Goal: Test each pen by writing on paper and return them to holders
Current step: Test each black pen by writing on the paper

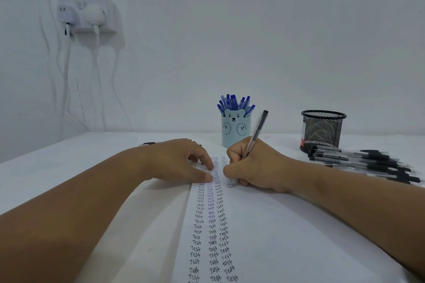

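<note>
Paper point(264, 225) fills the bottom of the shot, with three full columns of "Test" running up it and a fourth just started at the top right, all on a white table point(69, 167). Both forearms come in from the bottom corners. Left hand point(181, 161) lies flat on the sheet, fingers loosely spread, fingertips pressing down right next to the writing, not holding anything. Right hand point(255, 165) is pinching a clear pen point(256, 134) with a black cap end, barrel tilted up and away toward the far side, tip down on the paper at that fourth column, though the tip itself is mostly hidden by the fingers. Behind the hands sits a light blue bear cup point(236, 132) stuffed with blue pens point(234, 104). Off to the right is a black mesh holder point(323, 130), can't tell if anything's inside. Just in front of it, a pile of black pens point(368, 162) lies on the table, pretty blurry. One more pen point(147, 144) peeks out behind the left wrist. Wall socket with chargers point(87, 15) is way up on the left.
</note>
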`<state>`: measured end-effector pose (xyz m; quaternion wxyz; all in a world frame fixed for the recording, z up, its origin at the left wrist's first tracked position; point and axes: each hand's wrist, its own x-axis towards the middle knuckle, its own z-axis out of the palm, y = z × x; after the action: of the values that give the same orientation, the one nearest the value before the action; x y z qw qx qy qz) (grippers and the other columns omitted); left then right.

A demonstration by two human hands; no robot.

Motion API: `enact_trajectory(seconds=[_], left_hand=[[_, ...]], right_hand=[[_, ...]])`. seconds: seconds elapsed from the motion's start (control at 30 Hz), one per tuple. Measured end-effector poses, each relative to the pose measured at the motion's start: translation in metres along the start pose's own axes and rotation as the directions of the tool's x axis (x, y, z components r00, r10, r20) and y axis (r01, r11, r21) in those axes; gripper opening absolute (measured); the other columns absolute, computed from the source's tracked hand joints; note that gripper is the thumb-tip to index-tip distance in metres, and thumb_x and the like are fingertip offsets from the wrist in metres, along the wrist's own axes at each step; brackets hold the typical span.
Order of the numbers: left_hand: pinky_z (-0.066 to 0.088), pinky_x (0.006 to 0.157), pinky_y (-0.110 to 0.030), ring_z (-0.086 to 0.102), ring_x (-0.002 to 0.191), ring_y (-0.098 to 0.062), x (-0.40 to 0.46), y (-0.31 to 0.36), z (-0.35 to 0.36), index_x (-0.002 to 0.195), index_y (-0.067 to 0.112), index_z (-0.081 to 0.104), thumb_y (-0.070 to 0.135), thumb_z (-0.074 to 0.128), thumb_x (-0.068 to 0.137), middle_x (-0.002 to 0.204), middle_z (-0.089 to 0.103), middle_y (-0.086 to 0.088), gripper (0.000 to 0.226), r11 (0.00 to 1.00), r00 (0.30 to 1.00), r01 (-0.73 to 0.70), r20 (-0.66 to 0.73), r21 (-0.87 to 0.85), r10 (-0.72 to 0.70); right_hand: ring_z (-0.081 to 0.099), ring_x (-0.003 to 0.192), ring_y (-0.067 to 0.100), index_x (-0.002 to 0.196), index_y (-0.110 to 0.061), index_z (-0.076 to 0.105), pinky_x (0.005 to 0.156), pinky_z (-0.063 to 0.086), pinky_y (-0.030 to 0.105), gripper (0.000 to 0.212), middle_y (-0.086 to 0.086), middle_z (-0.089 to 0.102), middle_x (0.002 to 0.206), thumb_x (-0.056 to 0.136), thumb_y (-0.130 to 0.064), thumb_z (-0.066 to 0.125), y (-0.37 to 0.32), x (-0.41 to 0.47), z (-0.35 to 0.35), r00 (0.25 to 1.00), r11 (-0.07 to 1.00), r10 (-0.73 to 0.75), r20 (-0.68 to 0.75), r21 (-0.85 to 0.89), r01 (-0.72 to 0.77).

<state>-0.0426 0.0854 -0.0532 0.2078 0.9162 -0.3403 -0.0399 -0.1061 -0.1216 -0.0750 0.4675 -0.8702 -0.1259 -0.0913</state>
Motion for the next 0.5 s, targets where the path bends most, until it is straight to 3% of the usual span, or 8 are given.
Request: enact_trajectory(seconds=[0.1, 0.37, 0.5], left_hand=[[0.043, 0.110, -0.038, 0.054, 0.118, -0.003, 0.0007, -0.0014, 0.0002, 0.102, 0.047, 0.073, 0.054, 0.079, 0.079, 0.120, 0.060, 0.014, 0.025, 1.000, 1.000, -0.010, 0.005, -0.007, 0.011], [0.042, 0.110, -0.038, 0.053, 0.118, -0.002, -0.0003, -0.0006, 0.0004, 0.100, 0.048, 0.072, 0.054, 0.080, 0.079, 0.119, 0.060, 0.014, 0.023, 1.000, 1.000, 0.004, 0.005, -0.013, -0.003], [0.042, 0.111, -0.036, 0.053, 0.117, -0.001, -0.0018, 0.0005, 0.0003, 0.102, 0.045, 0.073, 0.052, 0.080, 0.079, 0.120, 0.060, 0.015, 0.024, 1.000, 1.000, 0.011, 0.003, -0.028, -0.011]], right_hand=[[0.039, 0.054, 0.020, 0.054, -0.010, 0.041, 0.055, 0.032, 0.029, 0.034, 0.010, 0.036, 0.056, 0.075, -0.002, 0.067, -0.0012, 0.0003, 0.0001, 1.000, 0.999, -0.019, -0.003, -0.046, 0.019], [0.035, 0.056, 0.020, 0.055, -0.009, 0.042, 0.054, 0.031, 0.026, 0.034, 0.009, 0.036, 0.056, 0.075, -0.001, 0.068, -0.0014, -0.0006, 0.0001, 1.000, 0.996, -0.026, -0.013, -0.083, 0.025], [0.042, 0.047, 0.019, 0.052, -0.014, 0.044, 0.048, 0.034, 0.024, 0.045, 0.010, 0.045, 0.052, 0.087, -0.015, 0.071, -0.0023, -0.0003, 0.0009, 0.996, 0.997, 0.020, -0.090, 0.079, -0.012]])
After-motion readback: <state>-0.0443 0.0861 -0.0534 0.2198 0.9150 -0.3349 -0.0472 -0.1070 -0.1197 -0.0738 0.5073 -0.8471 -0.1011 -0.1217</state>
